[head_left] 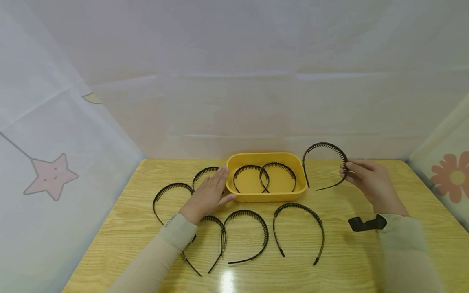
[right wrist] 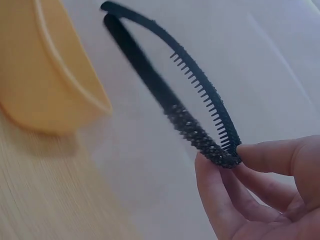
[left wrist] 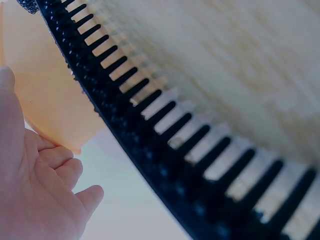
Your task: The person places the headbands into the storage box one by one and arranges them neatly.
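My right hand pinches a black toothed headband by its side, raised to the right of a yellow tub. The right wrist view shows thumb and fingertips on the beaded part of this headband. My left hand rests against the tub's left end with its fingers extended. Inside the tub, two similar headbands overlap. Close to the left wrist camera, a toothed headband crosses the view, in front of part of the tub.
Several more black headbands lie on the wooden table: one right of centre, one left of it, others around and partly under my left forearm. A pale cloth wall stands behind the table, with patterned cloth at both sides.
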`<state>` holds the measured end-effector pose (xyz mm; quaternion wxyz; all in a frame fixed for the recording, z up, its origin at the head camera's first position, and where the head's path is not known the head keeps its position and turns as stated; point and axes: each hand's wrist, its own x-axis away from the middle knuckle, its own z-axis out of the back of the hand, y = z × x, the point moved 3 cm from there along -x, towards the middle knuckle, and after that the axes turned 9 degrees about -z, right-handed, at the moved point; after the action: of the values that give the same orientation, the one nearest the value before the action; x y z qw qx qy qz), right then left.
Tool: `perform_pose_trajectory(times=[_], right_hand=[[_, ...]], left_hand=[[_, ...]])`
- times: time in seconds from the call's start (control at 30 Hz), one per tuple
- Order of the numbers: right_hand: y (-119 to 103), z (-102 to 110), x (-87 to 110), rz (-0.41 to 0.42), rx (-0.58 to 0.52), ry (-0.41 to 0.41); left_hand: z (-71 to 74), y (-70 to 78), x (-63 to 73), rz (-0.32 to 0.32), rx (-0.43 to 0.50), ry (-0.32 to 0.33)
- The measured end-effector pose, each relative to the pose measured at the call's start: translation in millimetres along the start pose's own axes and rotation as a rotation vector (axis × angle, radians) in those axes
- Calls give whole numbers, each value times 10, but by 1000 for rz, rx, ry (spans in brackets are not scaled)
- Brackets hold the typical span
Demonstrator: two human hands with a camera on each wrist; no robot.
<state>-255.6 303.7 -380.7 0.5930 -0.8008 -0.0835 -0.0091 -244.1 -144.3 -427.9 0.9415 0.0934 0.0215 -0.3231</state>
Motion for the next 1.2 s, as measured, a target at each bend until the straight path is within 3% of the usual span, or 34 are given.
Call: perform_pose_trajectory(times=[0.17, 0.4, 0.67, 0.9, 1.2], right_hand=[[51, -189, -71, -61, -98, -90], [113, -424, -168, -121, -162, -97], [209, -659, -223, -164, -196, -40], [263, -837, -245, -147, -266, 25], [347, -1111, -363, -164, -187, 67]], left_hand=[[4, -1, 1, -3, -13, 3], [11, 0, 4, -3, -9, 3], [14, 1, 3, 0, -1, -4], [12, 7, -2, 2, 3, -6], [22, 19, 2, 9, 12, -9]])
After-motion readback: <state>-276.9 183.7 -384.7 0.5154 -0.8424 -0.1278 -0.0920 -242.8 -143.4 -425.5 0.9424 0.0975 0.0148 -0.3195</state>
